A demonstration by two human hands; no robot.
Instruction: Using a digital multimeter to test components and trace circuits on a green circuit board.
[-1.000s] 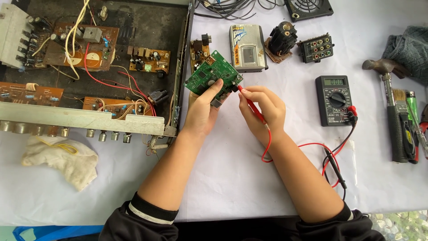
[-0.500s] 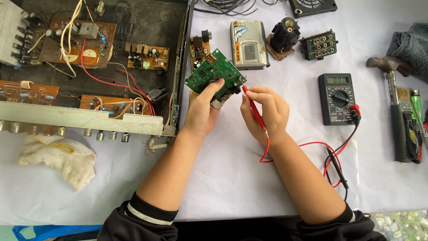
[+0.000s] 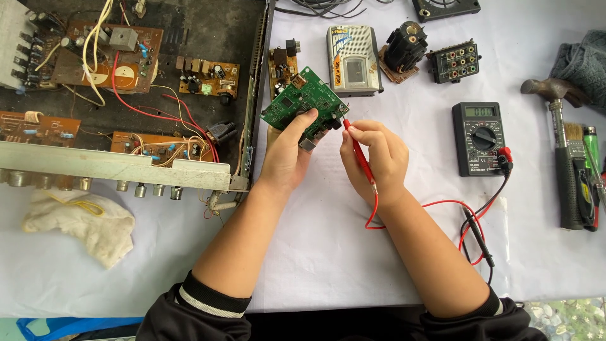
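My left hand (image 3: 287, 158) holds a small green circuit board (image 3: 303, 104) tilted above the white table cover. In my right hand (image 3: 375, 161) is a red multimeter probe (image 3: 357, 151), its tip touching the board's right edge. The probe's red lead (image 3: 442, 205) runs across the cover to a black digital multimeter (image 3: 481, 137) on the right. The black probe (image 3: 476, 233) lies loose on the cover beside my right forearm.
An opened amplifier chassis (image 3: 126, 95) with brown boards and wires fills the upper left. A crumpled rag (image 3: 88, 224) lies below it. A silver cassette player (image 3: 353, 60), black connector parts (image 3: 454, 60), a hammer (image 3: 558, 126) and hand tools (image 3: 584, 177) lie along the top and right.
Both hands and the board keep the same pose, with the probe tip still at the board's edge. Only the view shifted slightly.
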